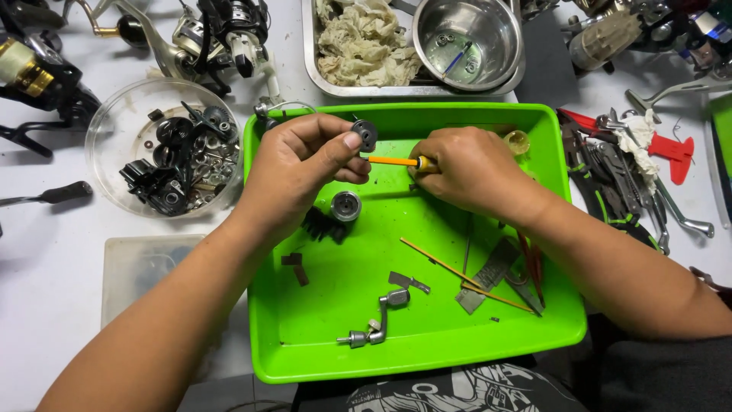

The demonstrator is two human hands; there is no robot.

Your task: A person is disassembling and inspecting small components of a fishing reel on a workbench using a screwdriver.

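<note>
My left hand pinches a small dark round gear-like part between thumb and fingers above a bright green tray. My right hand grips a thin yellow-handled tool whose tip points left at that part. Below the hands, in the tray, lie a small silver spool-like cylinder, a black toothed piece, a metal crank handle, thin wooden sticks and small metal plates.
A clear round bowl of dark reel parts sits left of the tray. Behind it stand a steel tray with crumpled rags and a steel bowl. Fishing reels lie at the back left, hand tools at the right.
</note>
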